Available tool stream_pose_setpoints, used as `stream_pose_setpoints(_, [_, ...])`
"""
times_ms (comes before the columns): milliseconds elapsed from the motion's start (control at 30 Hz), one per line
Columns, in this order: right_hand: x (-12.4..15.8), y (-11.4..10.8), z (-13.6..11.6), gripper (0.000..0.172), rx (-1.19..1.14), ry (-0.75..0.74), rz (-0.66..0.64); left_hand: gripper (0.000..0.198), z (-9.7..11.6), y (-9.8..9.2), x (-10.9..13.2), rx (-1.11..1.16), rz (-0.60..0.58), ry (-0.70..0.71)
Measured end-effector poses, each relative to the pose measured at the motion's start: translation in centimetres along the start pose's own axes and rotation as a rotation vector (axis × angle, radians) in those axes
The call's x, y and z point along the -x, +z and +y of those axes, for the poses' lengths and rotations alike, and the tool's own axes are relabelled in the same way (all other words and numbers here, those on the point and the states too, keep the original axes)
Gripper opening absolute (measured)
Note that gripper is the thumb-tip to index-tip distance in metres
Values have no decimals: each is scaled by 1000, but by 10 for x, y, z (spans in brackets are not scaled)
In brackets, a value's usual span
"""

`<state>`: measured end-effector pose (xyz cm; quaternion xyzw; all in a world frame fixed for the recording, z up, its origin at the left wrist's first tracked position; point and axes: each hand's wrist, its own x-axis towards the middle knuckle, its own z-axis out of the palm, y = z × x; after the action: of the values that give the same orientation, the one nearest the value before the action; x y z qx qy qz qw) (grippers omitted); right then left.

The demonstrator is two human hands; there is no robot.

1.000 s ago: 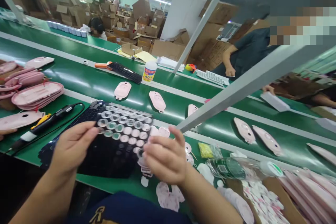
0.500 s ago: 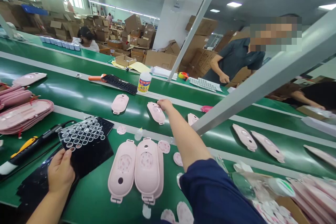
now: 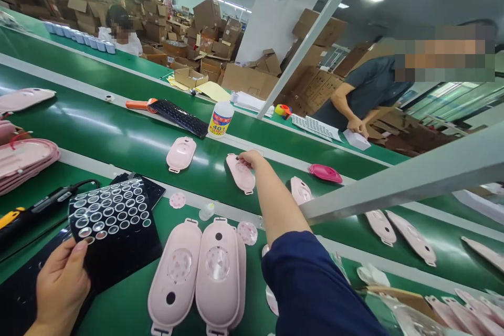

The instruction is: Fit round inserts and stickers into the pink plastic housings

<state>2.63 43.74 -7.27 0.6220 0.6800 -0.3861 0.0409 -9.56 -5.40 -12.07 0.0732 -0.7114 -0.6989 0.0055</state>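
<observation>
My left hand (image 3: pixel 63 278) grips a black sheet (image 3: pixel 114 215) by its lower left corner, thumb on top. Rows of clear-rimmed round stickers cover the sheet. Stretched out over the green belt, my right hand (image 3: pixel 251 159) has its fingers pinched together at the far end of a pink oval cover (image 3: pixel 241 174). A small dark spot shows at those fingertips; what they hold, if anything, is hidden. Close in front of me lie two pink covers, a left one (image 3: pixel 173 273) and a right one (image 3: pixel 218 289), the right one on top of another.
A glue bottle (image 3: pixel 221 118) stands beyond the belt, beside a black sheet with an orange handle (image 3: pixel 140 105). More pink covers (image 3: pixel 181 154) lie along the belt. A metal post (image 3: pixel 413 178) slants across the right. A co-worker's hands (image 3: pixel 357 126) are at a white box across the line.
The view has shifted and tilted a little. My right hand stays at the same cover, and my left hand still holds the sheet. The co-worker's hands now touch a white box.
</observation>
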Motion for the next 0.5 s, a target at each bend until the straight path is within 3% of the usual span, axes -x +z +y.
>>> stream_pose_setpoints(100, [-6,-1,4,34,5,16,-18,35,10,1,5,26,14,-130])
stream_pose_setpoints(400, [-11,-5,12,34,26,23,7,25,10,-1,9,18,-33,-98])
stream_pose_setpoints(500, [-10,-6,14,34,42,1,68,26,6,-2,8,7,-46,-80])
